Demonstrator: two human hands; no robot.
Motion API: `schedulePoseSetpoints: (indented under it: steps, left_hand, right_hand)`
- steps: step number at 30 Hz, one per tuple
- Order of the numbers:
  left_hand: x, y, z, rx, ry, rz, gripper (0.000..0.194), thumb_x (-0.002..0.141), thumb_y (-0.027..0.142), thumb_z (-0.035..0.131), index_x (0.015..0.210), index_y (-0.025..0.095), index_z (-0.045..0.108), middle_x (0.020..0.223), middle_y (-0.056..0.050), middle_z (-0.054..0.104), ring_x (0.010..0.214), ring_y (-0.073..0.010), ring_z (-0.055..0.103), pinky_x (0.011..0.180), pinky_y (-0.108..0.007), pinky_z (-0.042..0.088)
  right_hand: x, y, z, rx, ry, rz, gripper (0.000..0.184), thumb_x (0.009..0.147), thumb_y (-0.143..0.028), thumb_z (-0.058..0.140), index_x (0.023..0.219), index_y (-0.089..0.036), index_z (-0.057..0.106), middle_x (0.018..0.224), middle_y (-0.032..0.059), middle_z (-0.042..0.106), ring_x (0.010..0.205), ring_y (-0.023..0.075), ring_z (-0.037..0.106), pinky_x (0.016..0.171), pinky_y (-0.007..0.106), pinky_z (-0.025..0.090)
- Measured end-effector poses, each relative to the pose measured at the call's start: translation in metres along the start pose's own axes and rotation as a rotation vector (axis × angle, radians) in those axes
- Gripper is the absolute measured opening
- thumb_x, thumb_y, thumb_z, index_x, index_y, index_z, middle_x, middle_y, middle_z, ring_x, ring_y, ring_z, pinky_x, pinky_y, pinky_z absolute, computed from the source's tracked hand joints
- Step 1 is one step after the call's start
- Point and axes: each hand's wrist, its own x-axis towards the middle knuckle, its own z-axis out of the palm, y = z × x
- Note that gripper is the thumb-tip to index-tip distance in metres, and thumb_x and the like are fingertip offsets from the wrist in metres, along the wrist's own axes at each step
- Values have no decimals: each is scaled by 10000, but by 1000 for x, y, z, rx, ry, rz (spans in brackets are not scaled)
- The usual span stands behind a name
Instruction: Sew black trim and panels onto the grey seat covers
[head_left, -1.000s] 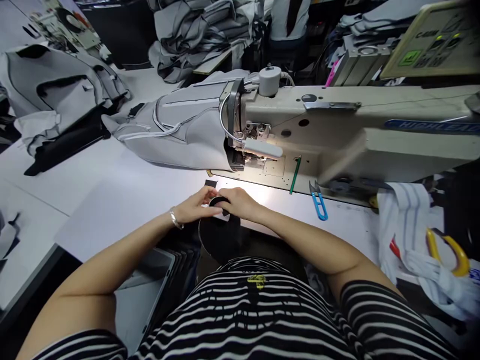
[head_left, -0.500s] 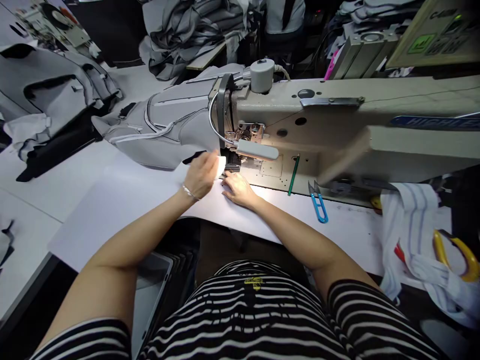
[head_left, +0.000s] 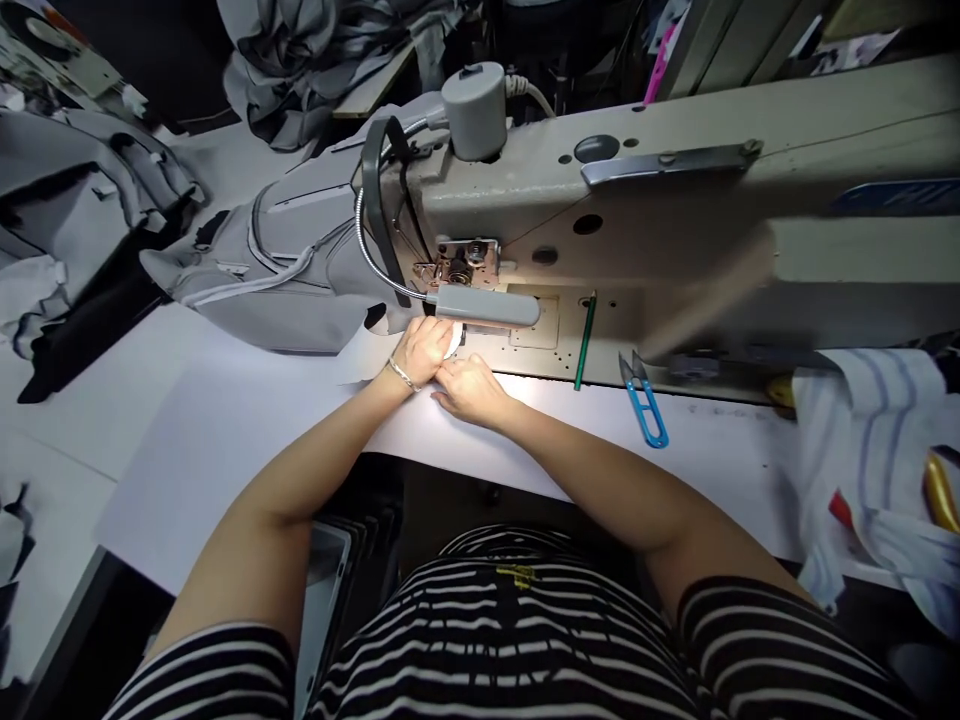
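Observation:
At the needle end of a sewing machine (head_left: 660,230), both hands work close together under the lamp (head_left: 487,305). My left hand (head_left: 421,350), with a bracelet at the wrist, is closed on a small piece of material (head_left: 454,340) whose white, rounded edge shows past the fingers. Just to its right, my right hand (head_left: 472,388) has its fingers bent and pressed together at the piece's near edge. What lies between those fingertips is hidden. Grey sewn fabric (head_left: 300,300) with piping lies left of the machine head, behind my left hand.
A green pencil (head_left: 586,340) lies across the machine bed's front edge. Blue thread snips (head_left: 643,400) rest to its right. White striped elastic (head_left: 874,440) hangs at the far right. More grey fabric (head_left: 67,200) lies on the left table, with another heap (head_left: 292,60) behind.
Both hands have moved from the table edge by my lap up to the needle area, bringing the small piece along. The black part seen earlier is out of sight. My view has shifted closer to the machine.

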Motion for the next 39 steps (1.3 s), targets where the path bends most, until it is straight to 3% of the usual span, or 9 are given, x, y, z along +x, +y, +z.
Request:
schedulePoseSetpoints:
  steps: [5,13,22,30,39]
  left_hand:
    - [0,-1,1,9,14,86,324,939,189,350,1126,71,587,1143,-150,619,966,-230,547,833,-365,373]
    - [2,6,-1,93,-36,65,298,931,170,350,1069,76,597,1084,-151,630,912,-232,554,788,-360,408]
    - [0,0,10,0,83,82,306,947,178,316,1037,98,597,1063,-127,634,915,-205,556,779,-329,432]
    - [-3,1,15,-69,116,48,305,935,185,330,1071,133,599,1063,-119,622,958,-198,551,819,-325,445]
    - [8,-2,12,-105,63,28,290,913,203,378,1041,122,626,846,-102,624,845,-206,564,735,-304,446]
  right_hand:
    - [0,0,-2,0,-21,5,288,895,-301,486,1046,-84,601,1004,151,630,894,262,555,783,386,323]
    - [0,0,-3,-46,-38,8,307,904,-318,474,1038,-86,624,986,150,646,914,261,559,773,380,333]
    - [0,0,-2,-45,-33,2,310,903,-310,475,1070,-82,603,1042,146,628,885,244,552,750,369,321]
    - [0,1,0,-48,-29,8,295,896,-322,484,1033,-94,612,1029,142,633,897,249,550,749,368,316]
    - [3,5,-6,-58,-46,37,282,894,-322,488,1054,-116,594,1060,120,632,857,236,572,731,354,301]
